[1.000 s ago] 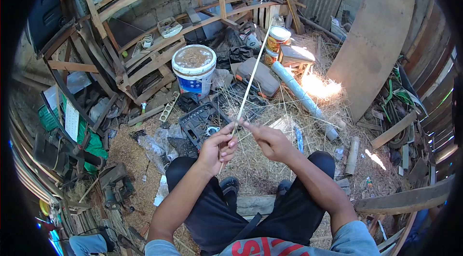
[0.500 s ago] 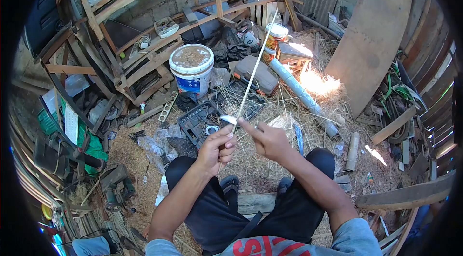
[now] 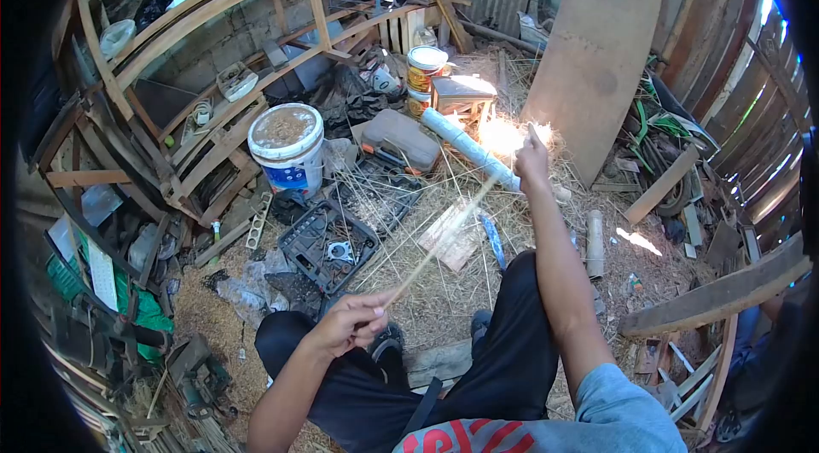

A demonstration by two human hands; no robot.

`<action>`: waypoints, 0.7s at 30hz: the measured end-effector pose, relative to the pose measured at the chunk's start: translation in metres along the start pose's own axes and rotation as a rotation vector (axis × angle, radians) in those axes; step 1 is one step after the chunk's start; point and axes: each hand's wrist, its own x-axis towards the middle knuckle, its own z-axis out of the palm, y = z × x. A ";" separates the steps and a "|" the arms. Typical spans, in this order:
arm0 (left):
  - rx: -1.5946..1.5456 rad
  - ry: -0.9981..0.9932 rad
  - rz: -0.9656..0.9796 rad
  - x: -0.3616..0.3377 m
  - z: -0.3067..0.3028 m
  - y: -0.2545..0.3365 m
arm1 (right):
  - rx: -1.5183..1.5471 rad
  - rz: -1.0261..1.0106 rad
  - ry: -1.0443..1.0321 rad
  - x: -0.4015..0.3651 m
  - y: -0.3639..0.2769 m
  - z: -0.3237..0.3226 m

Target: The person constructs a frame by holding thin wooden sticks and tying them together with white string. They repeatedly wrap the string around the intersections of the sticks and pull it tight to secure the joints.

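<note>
My left hand (image 3: 350, 325), low over my left knee, pinches a long, thin pale strip (image 3: 431, 252), which looks like split bamboo or cane. The strip slants up and away to the right, blurred toward its far end near the blue-grey pipe. My right hand (image 3: 533, 161) is stretched far forward beyond that end, closed with the index finger pointing up. The small knife in it barely shows against the bright sunlit patch behind.
A lidded white bucket (image 3: 286, 146), an open tool case (image 3: 328, 244), a closed grey case (image 3: 401, 142) and a blue-grey pipe (image 3: 469, 146) lie ahead. A wooden board (image 3: 452, 235) rests on straw and shavings. A tall panel (image 3: 597, 52) leans at right.
My right hand has swept forward and right along the strip, away from my left hand. The strip has tilted lower toward the right. The pale blade seen near both hands no longer shows clearly.
</note>
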 end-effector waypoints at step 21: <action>-0.248 0.088 0.376 0.032 0.002 0.033 | -0.726 -1.199 -0.708 -0.211 -0.018 0.071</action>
